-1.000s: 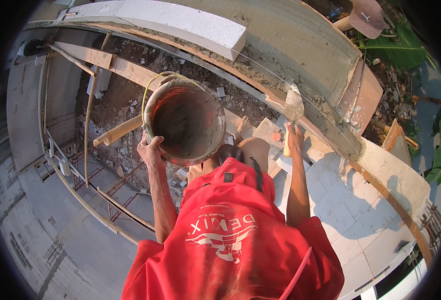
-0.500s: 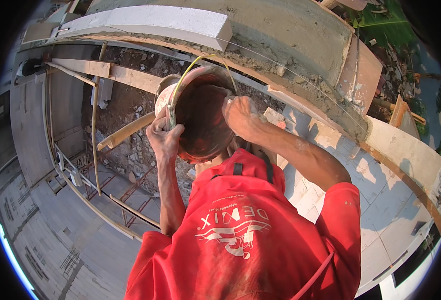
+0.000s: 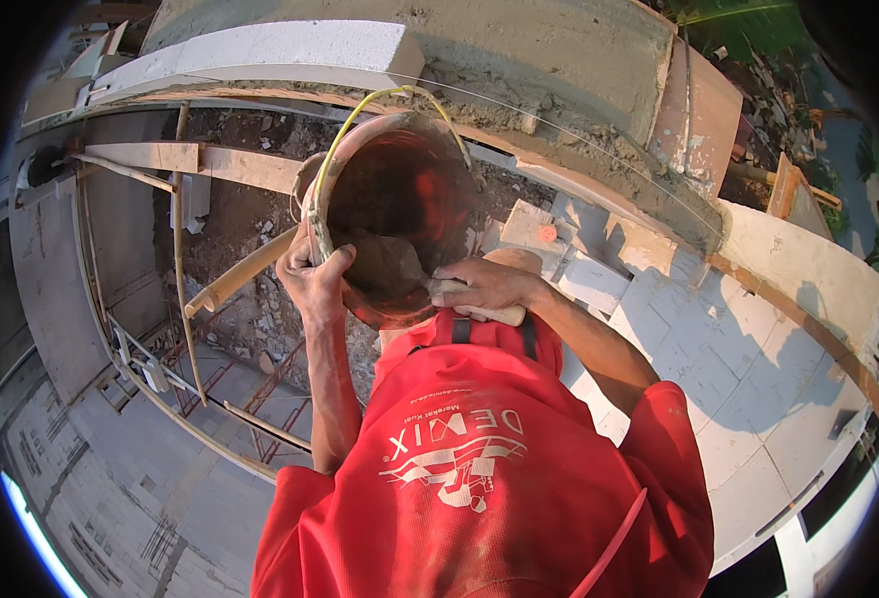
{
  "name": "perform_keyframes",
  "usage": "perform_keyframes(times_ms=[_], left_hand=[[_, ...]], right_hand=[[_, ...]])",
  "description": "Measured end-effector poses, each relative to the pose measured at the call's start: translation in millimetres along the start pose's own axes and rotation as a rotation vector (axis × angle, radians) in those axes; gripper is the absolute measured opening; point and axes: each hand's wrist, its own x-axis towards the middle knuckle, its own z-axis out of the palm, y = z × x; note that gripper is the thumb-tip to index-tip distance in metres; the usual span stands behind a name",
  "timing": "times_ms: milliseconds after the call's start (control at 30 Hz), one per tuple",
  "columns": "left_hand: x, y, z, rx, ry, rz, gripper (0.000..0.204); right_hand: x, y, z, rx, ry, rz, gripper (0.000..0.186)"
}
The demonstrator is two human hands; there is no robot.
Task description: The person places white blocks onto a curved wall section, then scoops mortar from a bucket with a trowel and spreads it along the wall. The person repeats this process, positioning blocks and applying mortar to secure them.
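Note:
A mortar-stained bucket (image 3: 358, 142) is tilted in front of me, its dark reddish inside facing up toward me. Its thin yellow handle (image 3: 385, 91) arches over the far side of the rim. My left hand (image 3: 312, 281) grips the bucket's left edge, thumb over the rim. At the near right of the opening, my right hand (image 3: 481, 286) is closed around the pale handle of a trowel. The trowel's grey blade (image 3: 388, 269) reaches into the bucket. What lies at the bottom of the bucket is too dark to make out.
Beyond the bucket runs a mortar-topped wall (image 3: 559, 80) bearing a long white block (image 3: 250, 52) and a taut string. Bamboo poles (image 3: 245, 271) and a plank (image 3: 250, 165) cross a rubble-strewn gap at left. Pale blocks (image 3: 729, 369) form a surface at right.
My right hand has dropped from the bucket's right rim to its near right edge, and the trowel's blade and handle have come into sight. My left hand keeps its hold on the rim.

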Motion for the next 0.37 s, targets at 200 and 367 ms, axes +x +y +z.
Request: perform_keyframes(times_ms=[200,367], left_hand=[[0.8,-60.0,-35.3,-0.379,0.136,-0.268,0.032],[9.9,-69.8,-31.8,-0.417,0.088,-0.252,0.045]], right_hand=[[-71.2,14.6,-16.0,0.313,0.103,0.135,0.062],[-130.8,51.0,-44.9,0.387,0.281,0.207,0.061]])
